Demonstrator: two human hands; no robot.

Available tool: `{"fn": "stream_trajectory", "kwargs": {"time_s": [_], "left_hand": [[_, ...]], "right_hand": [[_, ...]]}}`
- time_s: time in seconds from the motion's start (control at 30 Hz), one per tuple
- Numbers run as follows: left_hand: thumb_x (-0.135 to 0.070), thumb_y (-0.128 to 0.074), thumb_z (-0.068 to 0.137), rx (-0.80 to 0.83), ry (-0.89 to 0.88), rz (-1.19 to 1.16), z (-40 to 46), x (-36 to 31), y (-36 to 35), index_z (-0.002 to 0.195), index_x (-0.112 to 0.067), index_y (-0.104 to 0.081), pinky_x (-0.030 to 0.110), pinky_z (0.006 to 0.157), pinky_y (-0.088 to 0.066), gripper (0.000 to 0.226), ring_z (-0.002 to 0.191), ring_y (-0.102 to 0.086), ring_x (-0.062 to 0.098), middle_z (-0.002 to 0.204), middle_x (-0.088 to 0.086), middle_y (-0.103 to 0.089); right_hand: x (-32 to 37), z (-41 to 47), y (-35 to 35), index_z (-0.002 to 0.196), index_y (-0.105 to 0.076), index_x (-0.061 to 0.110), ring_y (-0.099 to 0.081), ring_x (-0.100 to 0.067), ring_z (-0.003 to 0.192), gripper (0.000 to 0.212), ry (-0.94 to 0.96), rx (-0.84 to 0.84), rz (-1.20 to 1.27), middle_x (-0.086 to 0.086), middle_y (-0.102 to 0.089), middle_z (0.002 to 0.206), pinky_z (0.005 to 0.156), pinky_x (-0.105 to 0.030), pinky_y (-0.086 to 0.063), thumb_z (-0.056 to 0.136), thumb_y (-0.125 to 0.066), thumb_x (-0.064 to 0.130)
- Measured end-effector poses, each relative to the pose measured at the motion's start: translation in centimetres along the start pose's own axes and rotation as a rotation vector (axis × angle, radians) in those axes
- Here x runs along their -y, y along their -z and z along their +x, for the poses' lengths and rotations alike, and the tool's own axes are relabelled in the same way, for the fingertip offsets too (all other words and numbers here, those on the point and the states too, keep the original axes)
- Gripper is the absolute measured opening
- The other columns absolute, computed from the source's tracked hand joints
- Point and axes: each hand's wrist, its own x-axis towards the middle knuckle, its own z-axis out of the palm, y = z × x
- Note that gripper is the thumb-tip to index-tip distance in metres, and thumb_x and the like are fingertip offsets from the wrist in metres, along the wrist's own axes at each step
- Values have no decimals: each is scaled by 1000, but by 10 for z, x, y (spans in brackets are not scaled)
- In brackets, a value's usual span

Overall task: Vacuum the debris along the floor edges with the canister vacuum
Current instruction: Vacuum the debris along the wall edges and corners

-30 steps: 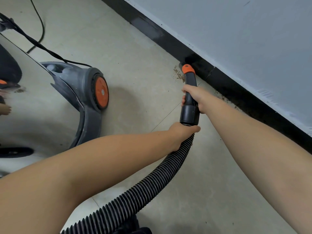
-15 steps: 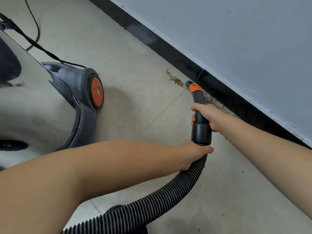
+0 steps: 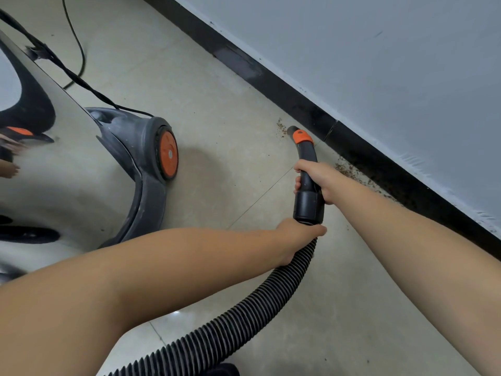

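Observation:
My right hand [image 3: 315, 178] grips the black nozzle tube [image 3: 307, 156] with its orange collar, just above the wide cuff. My left hand [image 3: 296, 237] holds the ribbed black hose [image 3: 244, 318] right below that cuff. The nozzle's open tip sits on the floor beside a small patch of brown debris [image 3: 281, 129]. More brown debris [image 3: 352, 173] lies along the black baseboard [image 3: 298, 104], to the right of my right hand. The shiny steel canister vacuum [image 3: 54, 172] with a grey base and orange wheel [image 3: 167, 154] stands at the left.
A black power cord [image 3: 78, 50] trails over the beige tiled floor behind the canister. The grey wall [image 3: 379, 63] runs diagonally from top middle to the right edge. A dark object [image 3: 225, 369] shows at the bottom edge under the hose.
The nozzle tip slid back from the baseboard, then left along the floor to the small debris patch. Both hands kept their hold on tube and hose.

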Motion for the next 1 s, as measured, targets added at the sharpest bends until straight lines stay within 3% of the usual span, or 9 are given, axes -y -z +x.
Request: {"fn": "stream_trajectory", "kwargs": {"time_s": [0.4, 0.53, 0.63, 0.8, 1.0], "left_hand": [[-18, -68, 84, -79, -48, -66, 16, -28, 16, 89, -9, -53, 26, 53, -48, 18, 56, -54, 20, 73, 8, -54], [-20, -69, 84, -36, -32, -87, 9, -33, 4, 101, -7, -52, 26, 52, -49, 27, 57, -56, 20, 76, 9, -55], [-20, -69, 84, 34, 0, -82, 0, -24, -10, 101, -8, -52, 27, 52, -49, 27, 58, -56, 21, 76, 9, -55], [-24, -69, 84, 44, 34, -35, -10, 0, -28, 98, -10, -51, 41, 83, -51, 26, 84, -57, 29, 90, 11, -54], [-20, -67, 87, 12, 42, -97, -26, -9, -5, 91, -10, -49, 29, 55, -48, 21, 61, -54, 22, 75, 8, -52]], "right_hand": [[34, 27, -19, 90, -52, 10, -57, -14, 41, 13, 23, 59, -67, -2, -58, 50, 49, -27, -54, 84, -62, 13], [40, 20, -10, 90, -52, 10, -58, -13, 43, 13, 8, 59, -134, -2, -60, 52, 53, -27, -56, 84, -63, 13], [29, 8, 5, 87, -52, 10, -57, -14, 42, 11, -11, 40, -151, -2, -59, 52, 52, -28, -56, 83, -62, 13], [3, -7, 17, 87, -53, 9, -56, -15, 43, 12, -46, 92, -142, -3, -58, 53, 52, -29, -55, 82, -63, 12], [13, -13, -12, 81, -50, 9, -55, -14, 40, 12, -34, 118, -138, -3, -57, 50, 49, -27, -55, 84, -61, 12]]}}
